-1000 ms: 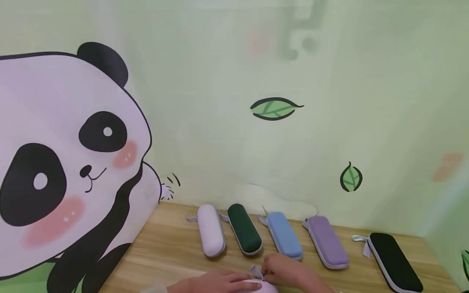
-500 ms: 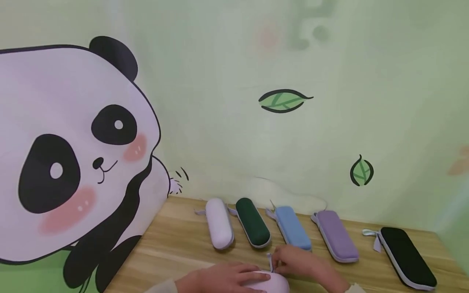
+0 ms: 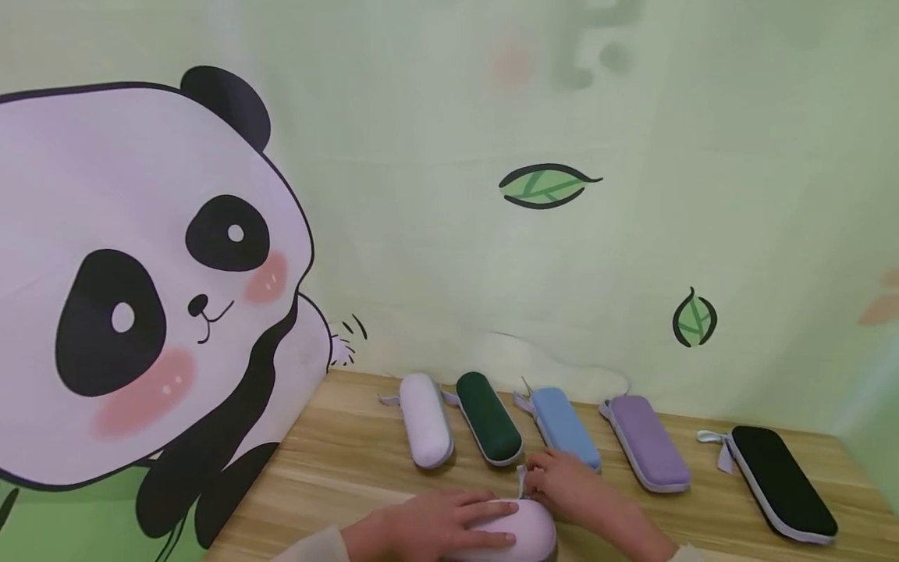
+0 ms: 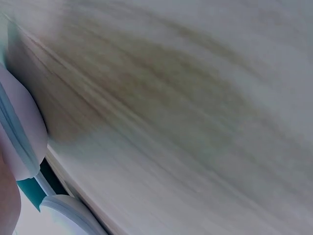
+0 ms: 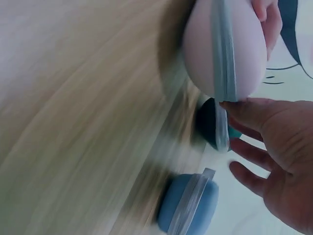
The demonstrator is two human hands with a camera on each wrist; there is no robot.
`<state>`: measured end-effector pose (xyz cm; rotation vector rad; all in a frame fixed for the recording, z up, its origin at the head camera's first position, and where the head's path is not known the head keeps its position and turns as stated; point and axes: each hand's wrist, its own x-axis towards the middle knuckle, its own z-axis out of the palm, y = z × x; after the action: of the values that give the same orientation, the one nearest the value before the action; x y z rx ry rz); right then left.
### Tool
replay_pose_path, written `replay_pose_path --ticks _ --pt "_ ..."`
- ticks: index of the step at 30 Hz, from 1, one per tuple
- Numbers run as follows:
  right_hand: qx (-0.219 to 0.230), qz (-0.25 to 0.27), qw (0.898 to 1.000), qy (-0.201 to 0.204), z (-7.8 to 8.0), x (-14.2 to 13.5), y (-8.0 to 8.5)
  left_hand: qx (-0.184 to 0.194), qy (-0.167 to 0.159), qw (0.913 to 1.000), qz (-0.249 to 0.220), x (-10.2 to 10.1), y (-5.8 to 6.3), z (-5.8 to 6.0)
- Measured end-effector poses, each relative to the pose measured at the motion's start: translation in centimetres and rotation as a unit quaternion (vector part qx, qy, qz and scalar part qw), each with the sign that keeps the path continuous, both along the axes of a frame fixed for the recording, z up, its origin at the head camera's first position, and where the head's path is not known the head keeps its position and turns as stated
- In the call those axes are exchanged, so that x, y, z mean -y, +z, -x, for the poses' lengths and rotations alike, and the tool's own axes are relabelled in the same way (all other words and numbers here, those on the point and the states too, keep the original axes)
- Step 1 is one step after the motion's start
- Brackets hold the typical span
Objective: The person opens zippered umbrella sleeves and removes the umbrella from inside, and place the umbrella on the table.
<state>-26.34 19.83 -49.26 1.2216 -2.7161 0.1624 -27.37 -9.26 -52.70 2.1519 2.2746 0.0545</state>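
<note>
A pale pink zip case (image 3: 523,531) lies on the wooden table at the near edge of the head view. My left hand (image 3: 438,524) rests on its top with straight fingers; the thumb is hidden. At the case's far end my right hand (image 3: 572,485) pinches the zipper pull between thumb and finger, and a grey ribbon loop (image 3: 522,480) shows beside the fingertips. The right wrist view shows that thumb and finger of the right hand (image 5: 279,147) at the end of the case's grey zipper (image 5: 224,54). In the left wrist view only skin shows at the edge.
Behind the hands stand a row of zip cases: pale pink (image 3: 425,421), dark green (image 3: 489,419), blue (image 3: 565,428), purple (image 3: 646,443) and black (image 3: 783,484). A wall with a painted panda (image 3: 211,148) rises behind the table (image 3: 337,445).
The head view has tilted down, so more of the pink case shows. My left hand stays on the case, and my right hand remains at its far end by the ribbon loop.
</note>
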Motion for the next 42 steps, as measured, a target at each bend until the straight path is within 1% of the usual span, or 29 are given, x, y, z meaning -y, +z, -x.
replay_pose_path --ticks 2,4,6,9,12,15,18,20,22,25,27,31,33,35,37,39,42 --pt "-0.025 -0.005 0.999 -0.022 -0.5 -0.4 0.1 -0.010 0.009 0.9998 -0.016 0.1 -0.1 0.0" --pt "-0.045 0.001 0.998 -0.035 -0.8 -0.9 0.0 -0.026 0.015 0.9991 -0.032 0.3 -0.2 -0.1" --pt "-0.066 0.013 0.997 -0.039 -1.1 -1.4 -0.4 -0.040 0.019 0.9981 -0.041 0.4 -0.2 0.0" --pt "-0.095 0.033 0.994 -0.037 -1.4 -1.8 -1.2 -0.045 0.026 0.9975 -0.048 0.3 -0.1 0.0" --pt "-0.115 0.045 0.992 -0.041 -1.6 -1.8 -1.7 -0.051 0.047 0.9960 -0.056 0.2 -0.1 -0.1" --pt "-0.113 0.061 0.990 -0.051 -1.9 -1.8 -1.8 -0.058 0.079 0.9929 -0.068 0.1 -0.1 -0.3" --pt "-0.114 0.077 0.989 -0.057 -2.2 -1.4 -2.0 -0.044 0.114 0.9889 -0.085 -0.1 -0.1 -0.6" --pt "-0.104 0.081 0.989 -0.063 -2.5 -1.1 -2.1 -0.032 0.139 0.9856 -0.091 -0.4 -0.1 -1.1" --pt "-0.096 0.076 0.990 -0.066 -2.7 -0.7 -2.1 -0.019 0.164 0.9817 -0.095 -0.7 -0.1 -1.6" --pt "-0.096 0.059 0.991 -0.069 -3.1 -0.1 -2.1 -0.005 0.204 0.9746 -0.093 -1.3 0.2 -2.6" --pt "-0.112 0.051 0.990 -0.065 -3.2 0.2 -2.0 -0.005 0.228 0.9694 -0.091 -1.6 0.3 -3.3" --pt "-0.112 0.049 0.990 -0.070 -3.3 0.6 -2.0 -0.007 0.270 0.9590 -0.086 -2.1 0.3 -4.5" --pt "-0.104 0.054 0.990 -0.074 -3.3 0.7 -2.3 -0.014 0.286 0.9542 -0.088 -2.3 0.0 -4.8" --pt "-0.109 0.059 0.990 -0.073 -3.5 0.8 -2.4 -0.017 0.295 0.9509 -0.091 -2.6 -0.1 -4.9" --pt "-0.113 0.063 0.990 -0.062 -3.6 0.9 -2.4 -0.017 0.302 0.9483 -0.096 -2.8 -0.1 -4.8" --pt "-0.122 0.062 0.989 -0.049 -3.8 1.1 -2.4 -0.003 0.308 0.9464 -0.097 -3.0 0.0 -4.7" --pt "-0.110 0.059 0.991 -0.040 -4.3 1.3 -2.6 0.021 0.311 0.9457 -0.093 -3.2 0.1 -5.1"
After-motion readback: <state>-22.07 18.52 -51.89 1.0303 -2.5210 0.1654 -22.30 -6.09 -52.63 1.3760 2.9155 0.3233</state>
